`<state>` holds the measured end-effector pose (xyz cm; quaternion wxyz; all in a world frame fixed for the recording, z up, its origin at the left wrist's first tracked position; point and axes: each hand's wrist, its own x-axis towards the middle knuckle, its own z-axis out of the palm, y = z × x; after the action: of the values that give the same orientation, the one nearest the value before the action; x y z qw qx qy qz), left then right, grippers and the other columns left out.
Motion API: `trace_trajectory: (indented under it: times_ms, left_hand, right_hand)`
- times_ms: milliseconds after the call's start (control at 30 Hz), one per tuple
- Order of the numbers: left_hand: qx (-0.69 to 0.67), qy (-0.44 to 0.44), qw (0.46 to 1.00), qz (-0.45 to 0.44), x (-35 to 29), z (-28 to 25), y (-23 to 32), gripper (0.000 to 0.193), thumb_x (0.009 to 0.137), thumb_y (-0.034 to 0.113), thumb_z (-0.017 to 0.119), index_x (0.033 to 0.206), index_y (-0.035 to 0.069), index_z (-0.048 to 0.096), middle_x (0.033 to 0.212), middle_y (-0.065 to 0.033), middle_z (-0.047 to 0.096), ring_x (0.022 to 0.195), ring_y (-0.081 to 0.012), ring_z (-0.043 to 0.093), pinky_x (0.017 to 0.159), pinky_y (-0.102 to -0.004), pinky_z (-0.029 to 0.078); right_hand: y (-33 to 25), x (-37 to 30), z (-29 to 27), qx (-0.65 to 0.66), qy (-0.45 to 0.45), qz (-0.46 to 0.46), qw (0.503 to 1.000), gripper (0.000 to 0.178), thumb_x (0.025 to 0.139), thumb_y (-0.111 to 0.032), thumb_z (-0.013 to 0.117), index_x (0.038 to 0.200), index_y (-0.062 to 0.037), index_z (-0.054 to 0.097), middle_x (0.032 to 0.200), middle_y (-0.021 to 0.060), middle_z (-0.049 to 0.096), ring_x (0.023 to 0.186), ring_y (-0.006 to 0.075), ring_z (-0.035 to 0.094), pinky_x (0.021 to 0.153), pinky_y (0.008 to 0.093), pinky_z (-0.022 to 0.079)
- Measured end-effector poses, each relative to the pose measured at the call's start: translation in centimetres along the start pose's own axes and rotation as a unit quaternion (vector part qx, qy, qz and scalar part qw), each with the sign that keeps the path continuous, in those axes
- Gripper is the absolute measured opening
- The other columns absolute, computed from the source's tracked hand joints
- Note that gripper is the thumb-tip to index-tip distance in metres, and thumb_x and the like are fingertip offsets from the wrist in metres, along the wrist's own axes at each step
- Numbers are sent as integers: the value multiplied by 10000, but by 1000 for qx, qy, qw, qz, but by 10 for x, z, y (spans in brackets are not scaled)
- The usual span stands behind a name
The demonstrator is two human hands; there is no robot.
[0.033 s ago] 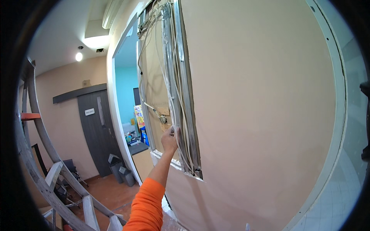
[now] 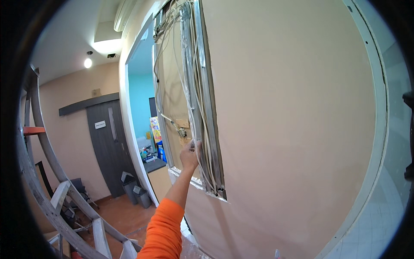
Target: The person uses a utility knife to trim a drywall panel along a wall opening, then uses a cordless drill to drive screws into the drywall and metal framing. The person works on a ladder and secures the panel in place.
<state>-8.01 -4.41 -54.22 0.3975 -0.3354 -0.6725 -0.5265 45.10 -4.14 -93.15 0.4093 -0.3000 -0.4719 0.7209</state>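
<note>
Inside recess (image 2: 176, 98): cables (image 2: 201, 103) by L hand (image 2: 189, 157)

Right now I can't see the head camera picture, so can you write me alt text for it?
A person's bare fingers, below an orange sleeve, reach in among pale cables in a tall opening cut in a beige wall. To the left are a metal ladder and, farther back, a dark door.

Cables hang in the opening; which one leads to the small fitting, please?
The leftmost cable; it bends right to the fitting, while those beside the left hand run downward.
</note>
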Motion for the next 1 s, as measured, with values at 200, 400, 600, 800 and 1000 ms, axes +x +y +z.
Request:
trace_trajectory:
  times_ms: [200, 400, 600, 800, 1000]
  left_hand:
    - [-15, -20, 1000, 11, -1, -1, 4, 447, 917, 482, 693, 1117, 84, 734, 850, -205, 669, 822, -364, 677, 768, -442, 530]
    - [67, -22, 995, 72, 4, 1, -1, 430, 932, 474, 662, 1015, 54, 706, 797, -204, 655, 772, -404, 637, 717, -484, 493]
    - [80, -20, 994, 75, 4, 0, 3, 442, 928, 488, 662, 957, 50, 711, 767, -190, 645, 759, -393, 641, 698, -472, 491]
    - [0, -56, 998, 20, 4, -1, -11, 463, 948, 492, 660, 1106, 64, 739, 848, -175, 709, 859, -315, 703, 749, -419, 516]
    - [-288, -59, 934, -201, -7, -9, -35, 595, 1049, 510, 533, 1238, -33, 689, 938, -80, 688, 864, -162, 646, 799, -320, 532]
  right_hand:
    - [-1, -3, -6, -34, -3, -6, 999, 238, 1093, -336, 505, 1073, -112, 582, 685, -18, 560, 521, 61, 488, 463, 221, 390]
    - [3, 0, -8, -32, -6, 14, 999, 249, 1091, -323, 517, 1196, -112, 599, 704, -21, 566, 541, 57, 498, 480, 201, 401]
    - [4, -3, -8, -63, -3, -17, 998, 303, 1084, -289, 538, 1308, -92, 587, 740, -23, 575, 578, 50, 506, 512, 199, 414]
    - [-3, -11, -7, -54, 4, -12, 998, 308, 1078, -288, 553, 1296, -73, 583, 769, -12, 592, 605, 54, 530, 527, 205, 436]
    - [-9, -7, -6, -15, 0, 6, 1000, 309, 1069, -258, 562, 1294, -49, 590, 802, 20, 623, 640, 77, 562, 544, 223, 474]
